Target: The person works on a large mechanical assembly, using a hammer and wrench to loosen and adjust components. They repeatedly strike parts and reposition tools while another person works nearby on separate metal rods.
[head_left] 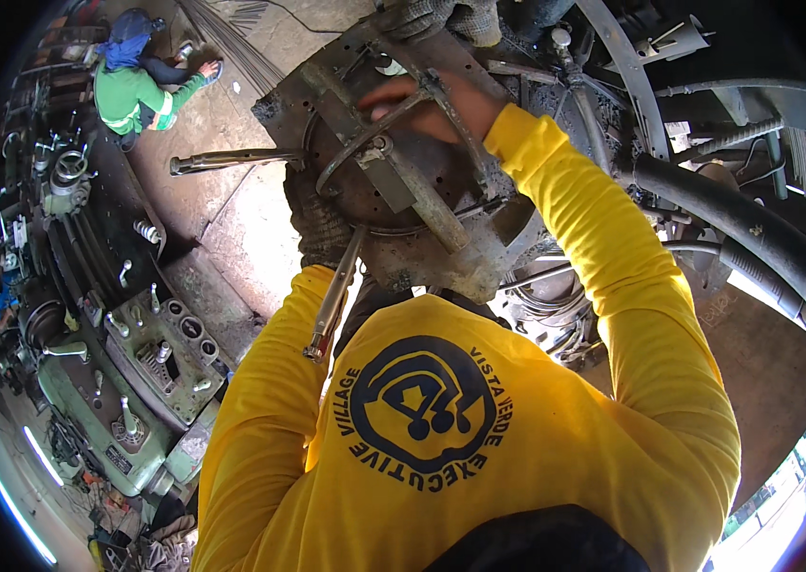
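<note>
A dark, worn steel plate (494, 250) with a round ring and several drilled holes lies in front of me. Flat bars (432, 208) and a bent metal rod (468, 133) cross over it. My right hand (446, 107), ungloved, reaches in behind the rod near the far side. Its fingers are blurred and partly covered. My left hand (319, 221), in a dark glove, is at the plate's left edge, its fingers hidden. Beside it, one metal handle (236, 160) points left and another (334, 300) points toward me.
Grey knit gloves (441, 17) show at the plate's far edge; whether hands fill them I cannot tell. A green machine (103, 419) with levers stands at left. A person in green (141, 95) crouches far left near thin rods (231, 43). Thick pipe (723, 224) and coiled cable (556, 310) lie right.
</note>
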